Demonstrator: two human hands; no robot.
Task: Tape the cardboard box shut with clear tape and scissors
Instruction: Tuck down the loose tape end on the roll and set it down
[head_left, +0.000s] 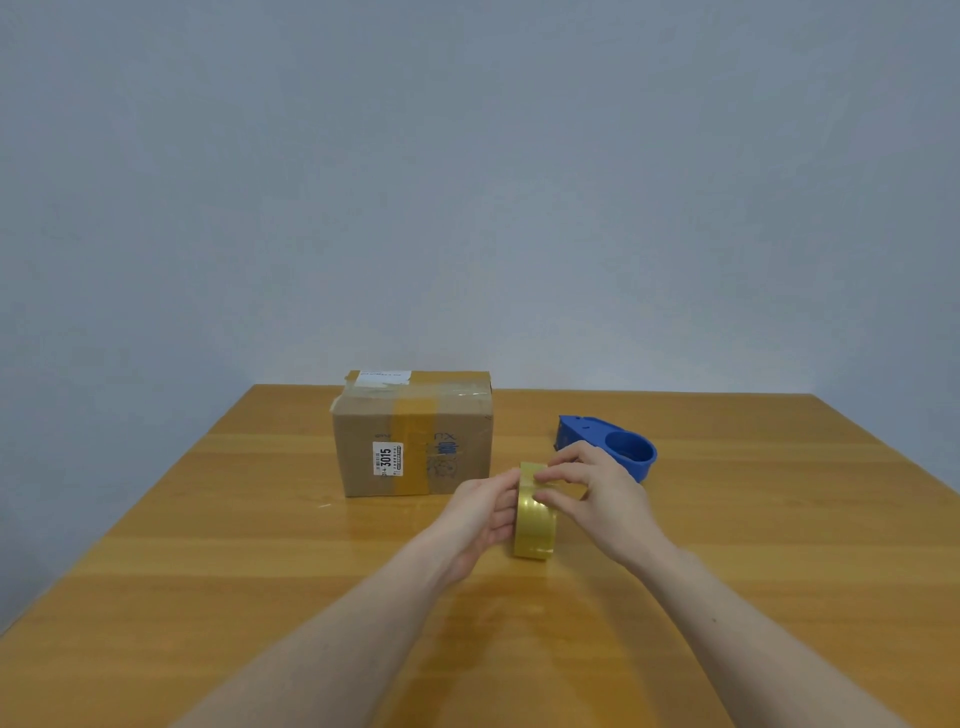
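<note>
My left hand (480, 512) grips the tape roll (535, 525) by its left face, axis left-right; my right hand (597, 493) pinches its outer band. The cardboard box (415, 436) stands, flaps closed, beyond the roll, leftward.

Brown cardboard box (413, 434), yellowish clear tape roll (535, 525), blue dispenser (618, 447), streaked orange-tan table (260, 571).
</note>
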